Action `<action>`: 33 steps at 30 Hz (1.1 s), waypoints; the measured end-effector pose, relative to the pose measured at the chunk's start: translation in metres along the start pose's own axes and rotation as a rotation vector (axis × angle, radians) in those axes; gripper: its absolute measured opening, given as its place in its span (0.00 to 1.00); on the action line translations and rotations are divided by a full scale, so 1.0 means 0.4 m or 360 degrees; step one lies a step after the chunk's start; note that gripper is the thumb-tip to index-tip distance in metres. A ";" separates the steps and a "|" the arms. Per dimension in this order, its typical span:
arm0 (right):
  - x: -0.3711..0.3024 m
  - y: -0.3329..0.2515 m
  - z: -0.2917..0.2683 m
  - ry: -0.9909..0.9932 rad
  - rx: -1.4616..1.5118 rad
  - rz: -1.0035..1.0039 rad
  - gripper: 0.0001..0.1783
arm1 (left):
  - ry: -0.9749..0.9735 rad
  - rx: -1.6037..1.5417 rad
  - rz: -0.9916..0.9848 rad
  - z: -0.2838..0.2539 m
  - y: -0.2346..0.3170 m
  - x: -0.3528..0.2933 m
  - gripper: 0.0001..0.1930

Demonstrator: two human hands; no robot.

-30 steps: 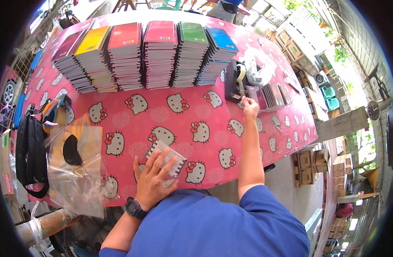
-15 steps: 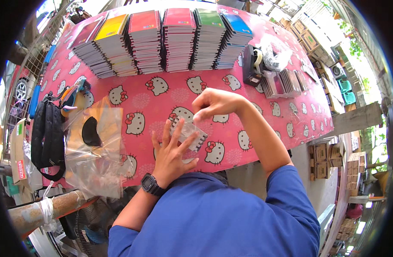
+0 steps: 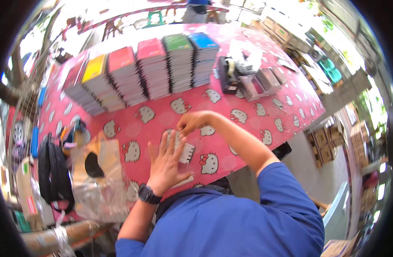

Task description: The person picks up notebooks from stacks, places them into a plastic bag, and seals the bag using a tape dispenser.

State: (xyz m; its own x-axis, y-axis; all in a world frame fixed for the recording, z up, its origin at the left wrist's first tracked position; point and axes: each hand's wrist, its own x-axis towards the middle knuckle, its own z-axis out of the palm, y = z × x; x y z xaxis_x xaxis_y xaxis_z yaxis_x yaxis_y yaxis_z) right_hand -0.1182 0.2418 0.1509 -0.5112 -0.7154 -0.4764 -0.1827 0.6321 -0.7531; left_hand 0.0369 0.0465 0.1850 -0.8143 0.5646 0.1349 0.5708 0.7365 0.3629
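Bench [image 3: 156, 122]: six notebook stacks [image 3: 153, 73] stood toward far edge
Left hand [image 3: 164, 165]: splayed over loose notebook [image 3: 187, 153]
Right hand [image 3: 191, 123]: curled, contents unclear

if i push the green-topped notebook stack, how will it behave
The green-topped stack would probably feel heavy, being many notebooks thick. Pushed near the top, it may shed some, since it stands tall with no strap showing. It could also bump the blue-topped stack close on its right.

The left hand [image 3: 165, 166] partly hides the small spiral notebook [image 3: 187, 153].
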 end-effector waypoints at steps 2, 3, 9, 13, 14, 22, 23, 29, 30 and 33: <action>0.022 0.069 0.048 -0.0023 0.0497 -0.0139 0.14 | -0.0047 0.0000 -0.0002 -0.002 0.000 -0.004 0.55; 0.037 0.084 0.116 0.0064 0.0705 -0.0159 0.14 | -0.0070 0.0009 -0.0033 -0.005 -0.003 -0.012 0.53; -0.035 0.093 0.219 0.0676 0.0840 0.0063 0.16 | 0.0084 0.0263 0.0137 0.005 -0.038 0.015 0.44; -0.146 0.037 0.289 0.1605 0.1211 -0.0369 0.19 | 0.0148 0.0083 0.0326 -0.028 -0.037 0.110 0.49; -0.187 0.005 0.304 0.1789 0.0897 -0.0548 0.28 | 0.0274 -0.0114 0.0169 -0.021 -0.030 0.129 0.49; -0.369 0.038 0.210 0.2184 -0.0577 0.0045 0.53 | 0.0503 -0.1644 -0.0482 0.073 0.117 0.355 0.41; -0.400 0.077 0.162 0.2336 -0.0548 -0.0044 0.52 | 0.0607 -0.2021 -0.0396 0.090 0.151 0.387 0.40; -0.543 0.353 -0.191 0.2522 -0.0642 0.0630 0.49 | 0.0316 -0.1839 -0.0022 0.240 0.349 0.593 0.33; -0.550 0.423 -0.243 0.2407 -0.0798 0.0814 0.50 | 0.0257 -0.2020 -0.0106 0.278 0.381 0.646 0.33; -0.555 0.531 -0.332 0.2063 -0.0827 0.1102 0.48 | 0.0190 -0.2239 -0.0277 0.368 0.446 0.780 0.33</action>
State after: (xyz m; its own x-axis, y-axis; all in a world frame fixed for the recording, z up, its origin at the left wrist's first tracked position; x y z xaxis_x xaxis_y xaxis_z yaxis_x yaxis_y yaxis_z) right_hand -0.1550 0.5746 0.1571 -0.9146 0.3119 0.2574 0.2667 0.9436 -0.1961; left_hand -0.1000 0.4089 0.1562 -0.9063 0.4203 0.0440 -0.0576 -0.2262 0.9724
